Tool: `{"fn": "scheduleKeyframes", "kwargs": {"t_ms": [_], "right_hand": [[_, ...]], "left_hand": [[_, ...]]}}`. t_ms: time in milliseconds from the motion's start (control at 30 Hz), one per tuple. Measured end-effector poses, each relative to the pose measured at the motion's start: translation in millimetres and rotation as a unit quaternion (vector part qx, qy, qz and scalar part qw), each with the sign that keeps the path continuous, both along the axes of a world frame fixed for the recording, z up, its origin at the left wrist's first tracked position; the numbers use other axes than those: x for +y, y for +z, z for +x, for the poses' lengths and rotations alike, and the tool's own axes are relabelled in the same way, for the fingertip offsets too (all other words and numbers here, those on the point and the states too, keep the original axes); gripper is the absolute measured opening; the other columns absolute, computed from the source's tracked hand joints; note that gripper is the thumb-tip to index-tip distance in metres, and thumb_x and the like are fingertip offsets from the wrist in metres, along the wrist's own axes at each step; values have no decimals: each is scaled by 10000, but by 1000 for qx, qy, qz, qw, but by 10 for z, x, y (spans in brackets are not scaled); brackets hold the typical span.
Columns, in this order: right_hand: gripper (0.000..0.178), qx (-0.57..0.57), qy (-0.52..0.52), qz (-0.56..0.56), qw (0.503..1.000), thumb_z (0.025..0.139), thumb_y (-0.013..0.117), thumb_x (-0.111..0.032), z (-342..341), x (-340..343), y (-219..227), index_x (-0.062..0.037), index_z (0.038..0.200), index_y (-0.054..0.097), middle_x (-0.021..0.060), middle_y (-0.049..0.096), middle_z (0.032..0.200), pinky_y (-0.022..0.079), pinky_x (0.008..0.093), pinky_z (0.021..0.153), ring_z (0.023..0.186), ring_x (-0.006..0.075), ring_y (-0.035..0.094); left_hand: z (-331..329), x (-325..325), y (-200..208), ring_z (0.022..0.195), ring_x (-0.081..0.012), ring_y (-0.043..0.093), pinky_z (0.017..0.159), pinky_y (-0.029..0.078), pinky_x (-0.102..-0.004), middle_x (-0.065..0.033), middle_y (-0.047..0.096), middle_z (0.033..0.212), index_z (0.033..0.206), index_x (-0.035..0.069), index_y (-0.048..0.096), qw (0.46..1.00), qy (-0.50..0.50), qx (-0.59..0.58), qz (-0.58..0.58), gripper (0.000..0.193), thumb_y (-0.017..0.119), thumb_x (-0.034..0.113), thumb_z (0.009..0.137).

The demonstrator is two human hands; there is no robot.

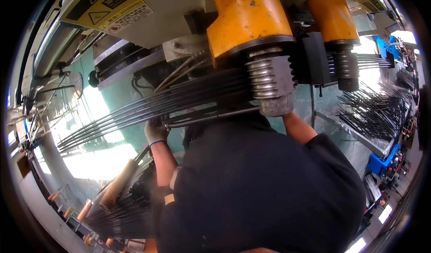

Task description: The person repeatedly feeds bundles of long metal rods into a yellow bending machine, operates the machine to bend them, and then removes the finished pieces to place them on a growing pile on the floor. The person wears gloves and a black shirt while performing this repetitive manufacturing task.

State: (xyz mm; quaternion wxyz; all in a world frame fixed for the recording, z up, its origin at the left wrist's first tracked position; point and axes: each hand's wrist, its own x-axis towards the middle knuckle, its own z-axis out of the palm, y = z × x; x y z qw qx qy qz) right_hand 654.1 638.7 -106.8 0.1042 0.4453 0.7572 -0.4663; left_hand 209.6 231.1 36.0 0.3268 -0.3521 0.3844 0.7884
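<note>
Just below the rods' (175, 97) edge sits the left hand (155, 132), fingers too hidden to tell.

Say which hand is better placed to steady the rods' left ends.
Probably the left hand: it is nearer those ends of the rods. The right hand is hidden behind the cylinder.

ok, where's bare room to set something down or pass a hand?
Sunlit floor between the rod bundle and brown tube; floor strip between right sleeve and metal tray. Crowded: the left hand, close by the bundle; the right hand, mostly hidden behind the ribbed cylinder.
</note>
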Motion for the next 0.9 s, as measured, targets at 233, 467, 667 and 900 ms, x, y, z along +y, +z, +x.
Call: {"fn": "scheduleKeyframes", "kwargs": {"t_ms": [233,467,667,900], "right_hand": [[394,-49,-47,74,995,951,627,-382,-166,-30,443,-26,1045,765,207,751,1007,536,422,881,1015,368,712],[413,-117,-173,25,978,941,650,-397,116,-848,834,-15,1042,772,218,754,1003,539,431,885,1010,374,721],[348,-98,-293,13,951,928,675,-323,208,-1581,1389,2,1016,766,170,763,903,534,374,829,871,275,727],[291,119,-382,159,903,951,670,-235,-91,-1350,2000,28,1052,744,137,756,892,523,347,825,846,208,695]], "left_hand": [[23,247,357,1177,-235,597,1078,451,-354,-94,629,1191,1189,94,577,985,-147,89,9,228,472,239,1048],[-186,90,114,1251,-303,553,1045,474,-427,-155,585,1388,1295,-3,527,915,-298,263,-64,319,416,224,1099],[-287,-60,168,1273,-330,528,1130,398,-490,-144,598,1320,1294,5,558,947,-241,198,72,390,414,310,1097],[-363,-53,1113,1352,-380,439,1174,345,-516,-205,482,1458,1417,-41,453,972,-93,173,130,588,395,450,1097]]}}
